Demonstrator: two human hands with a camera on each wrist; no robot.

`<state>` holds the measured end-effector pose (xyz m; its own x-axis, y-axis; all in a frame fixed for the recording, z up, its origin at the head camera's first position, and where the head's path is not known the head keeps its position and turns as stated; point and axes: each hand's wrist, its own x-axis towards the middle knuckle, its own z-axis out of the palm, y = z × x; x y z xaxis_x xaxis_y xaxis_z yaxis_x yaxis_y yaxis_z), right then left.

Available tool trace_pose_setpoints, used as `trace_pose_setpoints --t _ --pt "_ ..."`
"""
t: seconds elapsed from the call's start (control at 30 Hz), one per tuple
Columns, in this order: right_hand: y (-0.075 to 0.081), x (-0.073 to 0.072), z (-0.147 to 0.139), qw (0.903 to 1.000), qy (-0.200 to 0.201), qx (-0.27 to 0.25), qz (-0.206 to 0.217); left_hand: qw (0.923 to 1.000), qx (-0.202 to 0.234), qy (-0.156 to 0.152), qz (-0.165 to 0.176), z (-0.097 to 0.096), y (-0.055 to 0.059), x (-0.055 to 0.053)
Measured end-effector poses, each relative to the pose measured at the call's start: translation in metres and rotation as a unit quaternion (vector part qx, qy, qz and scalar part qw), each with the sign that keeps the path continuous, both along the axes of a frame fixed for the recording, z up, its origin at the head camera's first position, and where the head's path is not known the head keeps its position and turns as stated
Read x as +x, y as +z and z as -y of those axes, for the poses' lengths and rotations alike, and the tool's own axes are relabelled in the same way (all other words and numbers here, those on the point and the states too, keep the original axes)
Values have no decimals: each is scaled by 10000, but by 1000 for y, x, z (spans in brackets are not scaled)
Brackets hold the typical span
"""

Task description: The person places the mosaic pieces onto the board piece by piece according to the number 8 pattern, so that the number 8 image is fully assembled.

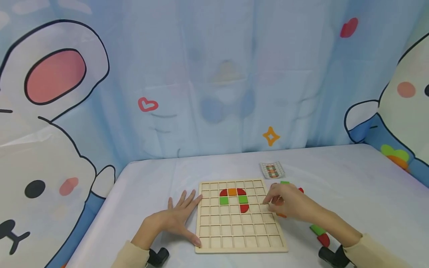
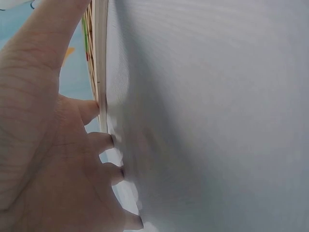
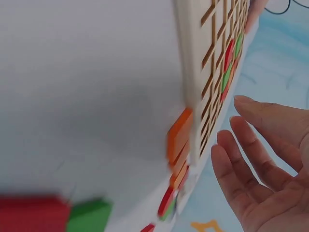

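A wooden grid board [image 1: 231, 242] lies flat on the white table. In its upper cells sit an orange square [image 1: 232, 192], two green squares [image 1: 242, 200] and three red rounded-corner pieces [image 1: 244, 208]. My left hand [image 1: 177, 219], fingers spread, rests at the board's left edge; the left wrist view shows fingertips [image 2: 104, 141] along its side. Over the board's right edge hovers my right hand [image 1: 289, 201], fingers loosely bent. In the right wrist view nothing shows between its thumb [image 3: 246, 104] and fingers. That hand partly hides loose pieces in the head view.
Beyond the board lies a small pattern card [image 1: 272, 170]. Right of the board are loose pieces, among them a green one [image 1: 317, 229], a red one [image 1: 323, 240] and an orange one [image 3: 179, 137] beside the edge. A printed curtain [image 1: 214, 93] hangs behind the table.
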<state>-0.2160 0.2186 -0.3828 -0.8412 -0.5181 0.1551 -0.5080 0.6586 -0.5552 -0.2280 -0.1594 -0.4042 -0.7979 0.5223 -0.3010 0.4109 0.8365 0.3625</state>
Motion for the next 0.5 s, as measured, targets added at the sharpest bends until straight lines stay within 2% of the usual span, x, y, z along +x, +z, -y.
trace_pose_setpoints --t 0.2,0.5 --pt "-9 1 -24 9999 -114 91 -29 10000 -45 34 -28 2 0 1" --pt "-16 1 -26 9987 -455 164 174 10000 -49 27 -22 0 0 1"
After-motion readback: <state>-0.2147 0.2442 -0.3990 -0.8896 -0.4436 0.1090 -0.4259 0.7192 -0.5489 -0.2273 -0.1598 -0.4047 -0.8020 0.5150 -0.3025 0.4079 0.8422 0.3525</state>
